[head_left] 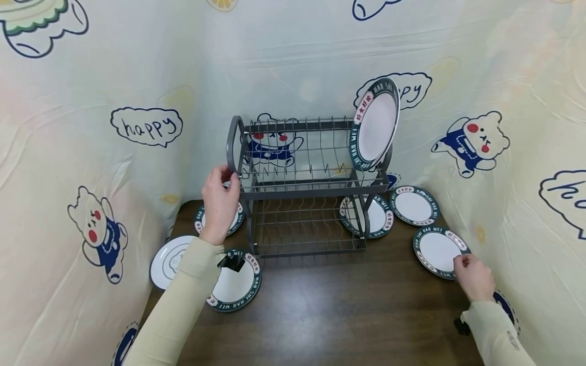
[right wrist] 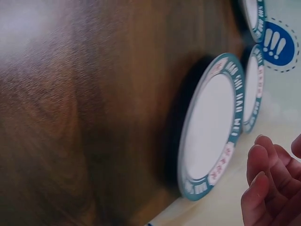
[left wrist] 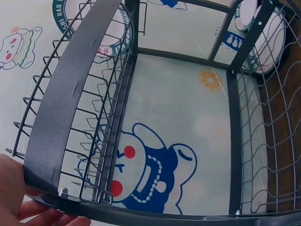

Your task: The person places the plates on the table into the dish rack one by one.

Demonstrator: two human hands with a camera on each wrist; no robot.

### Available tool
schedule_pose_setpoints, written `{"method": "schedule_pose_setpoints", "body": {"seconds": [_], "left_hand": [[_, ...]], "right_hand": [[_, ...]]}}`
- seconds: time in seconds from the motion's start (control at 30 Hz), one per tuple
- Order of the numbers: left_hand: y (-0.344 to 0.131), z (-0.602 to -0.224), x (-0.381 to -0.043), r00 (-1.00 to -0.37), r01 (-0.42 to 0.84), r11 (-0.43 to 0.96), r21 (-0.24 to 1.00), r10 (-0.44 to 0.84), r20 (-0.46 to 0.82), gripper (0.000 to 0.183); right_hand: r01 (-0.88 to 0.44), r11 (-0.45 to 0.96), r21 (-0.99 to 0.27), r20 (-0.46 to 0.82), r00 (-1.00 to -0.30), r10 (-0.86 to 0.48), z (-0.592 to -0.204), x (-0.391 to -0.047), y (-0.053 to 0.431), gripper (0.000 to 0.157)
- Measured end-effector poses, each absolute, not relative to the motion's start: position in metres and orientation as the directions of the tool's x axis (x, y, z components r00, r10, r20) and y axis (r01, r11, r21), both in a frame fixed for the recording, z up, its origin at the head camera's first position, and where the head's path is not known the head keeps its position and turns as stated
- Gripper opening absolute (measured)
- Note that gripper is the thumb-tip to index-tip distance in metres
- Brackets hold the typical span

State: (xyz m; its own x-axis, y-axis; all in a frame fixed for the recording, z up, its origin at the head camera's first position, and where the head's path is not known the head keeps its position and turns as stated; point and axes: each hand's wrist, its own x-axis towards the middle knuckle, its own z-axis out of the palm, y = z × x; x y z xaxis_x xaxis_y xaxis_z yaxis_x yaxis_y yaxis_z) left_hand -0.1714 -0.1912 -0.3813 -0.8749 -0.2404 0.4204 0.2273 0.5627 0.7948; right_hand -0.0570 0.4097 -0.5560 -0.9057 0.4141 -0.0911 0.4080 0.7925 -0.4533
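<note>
A dark two-tier dish rack (head_left: 316,190) with wire rows stands at the back of the table. My left hand (head_left: 221,201) grips the left end of its upper tier; in the left wrist view its fingers (left wrist: 40,214) curl under the frame corner. One white plate with a green lettered rim (head_left: 376,127) stands upright at the right end of the upper tier. Over at the right, my right hand (head_left: 476,277) is beside a matching plate (head_left: 439,251) lying on the table. The right wrist view shows its fingers (right wrist: 257,160) loosely bent, holding nothing, apart from that plate's rim.
Two more plates lie at the back right, one (head_left: 414,206) by the cloth wall and another (head_left: 377,216) partly behind the rack. On the left lie a green-rimmed plate (head_left: 235,284), a plainer white plate (head_left: 166,262) and one (head_left: 235,221) behind my left hand. Printed cloth (head_left: 151,127) encloses the table (head_left: 329,305).
</note>
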Motion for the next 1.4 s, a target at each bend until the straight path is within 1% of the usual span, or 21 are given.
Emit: {"method": "schedule_pose_setpoints", "body": {"seconds": [0.2, 0.4, 0.6, 0.8, 0.9, 1.17, 1.4], "left_hand": [[-0.192, -0.379, -0.172, -0.873, 0.241, 0.558, 0.794, -0.233, 0.429, 0.028], [-0.194, -0.377, -0.171, -0.876, 0.233, 0.56, 0.795, -0.235, 0.422, 0.027], [-0.194, -0.377, -0.17, -0.877, 0.251, 0.568, 0.784, -0.21, 0.433, 0.026], [-0.195, -0.379, -0.169, -0.886, 0.245, 0.574, 0.781, -0.194, 0.42, 0.027], [-0.194, -0.38, -0.168, -0.889, 0.247, 0.573, 0.782, -0.188, 0.419, 0.029], [-0.193, -0.38, -0.167, -0.893, 0.236, 0.566, 0.79, -0.195, 0.406, 0.03], [-0.194, -0.38, -0.167, -0.892, 0.233, 0.564, 0.792, -0.201, 0.405, 0.03]], "right_hand": [[0.446, 0.783, -0.434, -0.128, -0.891, 0.436, -0.566, -0.056, 0.415, 0.035], [0.493, 0.759, -0.426, -0.215, -0.87, 0.444, -0.577, -0.057, 0.419, 0.04], [0.524, 0.745, -0.414, -0.271, -0.852, 0.448, -0.588, -0.051, 0.422, 0.042], [0.543, 0.731, -0.414, -0.292, -0.84, 0.458, -0.599, -0.045, 0.425, 0.048], [0.561, 0.719, -0.411, -0.322, -0.827, 0.461, -0.605, -0.044, 0.427, 0.051], [0.588, 0.701, -0.404, -0.355, -0.807, 0.472, -0.612, -0.044, 0.427, 0.064], [0.611, 0.682, -0.401, -0.349, -0.791, 0.503, -0.615, -0.043, 0.426, 0.064]]}}
